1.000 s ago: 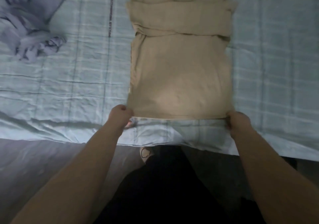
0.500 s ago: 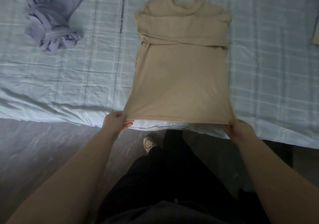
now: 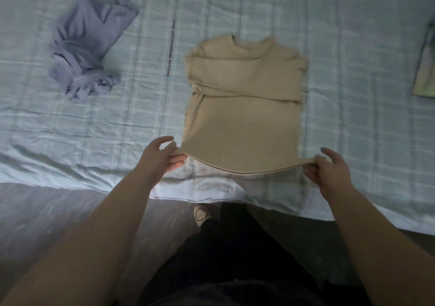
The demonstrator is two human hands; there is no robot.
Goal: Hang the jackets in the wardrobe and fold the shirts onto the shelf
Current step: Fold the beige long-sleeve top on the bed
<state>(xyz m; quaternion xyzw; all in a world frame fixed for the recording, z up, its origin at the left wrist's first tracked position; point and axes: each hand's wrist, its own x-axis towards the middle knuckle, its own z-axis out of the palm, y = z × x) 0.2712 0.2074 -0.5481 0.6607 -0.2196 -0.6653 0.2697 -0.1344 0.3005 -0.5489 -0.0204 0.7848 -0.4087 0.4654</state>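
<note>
A beige shirt (image 3: pixel 242 108) lies on the bed with its collar away from me and its sleeves folded across the chest. Its bottom hem is lifted off the sheet. My left hand (image 3: pixel 162 157) pinches the hem's left corner between thumb and fingers. At the right corner, my right hand (image 3: pixel 327 169) pinches the hem in the same way. A crumpled lilac garment (image 3: pixel 87 46) sits on the bed to the far left.
The bed is covered by a pale blue checked sheet (image 3: pixel 353 93), its near edge running across below my hands. A yellow-green folded cloth (image 3: pixel 426 70) shows at the right border. My dark trousers and one foot (image 3: pixel 202 214) stand on the grey floor.
The shirt's hem has risen off the bed in both hands, with the fingers now spread more loosely. The view has shifted, so the shirt and lilac garment appear further right and lower.
</note>
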